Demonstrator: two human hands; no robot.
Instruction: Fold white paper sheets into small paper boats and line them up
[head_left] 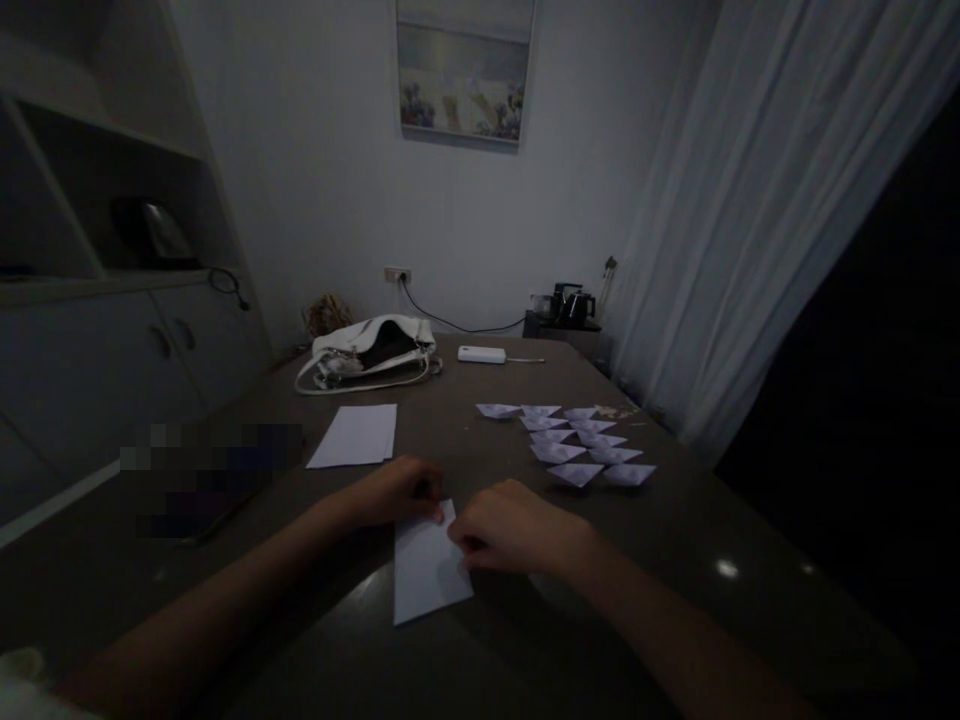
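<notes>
A white sheet of paper (pixel 427 575) lies on the dark table (pixel 675 560) right in front of me. My left hand (pixel 394 490) presses its fingertips on the sheet's top edge. My right hand (pixel 514 527) pinches the sheet's upper right corner, fingers curled. To the right and farther back, several folded paper boats (pixel 574 440) lie in rows.
A small stack of white paper (pixel 354 436) lies beyond my left hand. At the table's far end sit a white handbag (pixel 371 352) and a white power bank (pixel 481 354) with a cable. A curtain (pixel 750 200) hangs at the right; a cabinet (pixel 112 340) stands left.
</notes>
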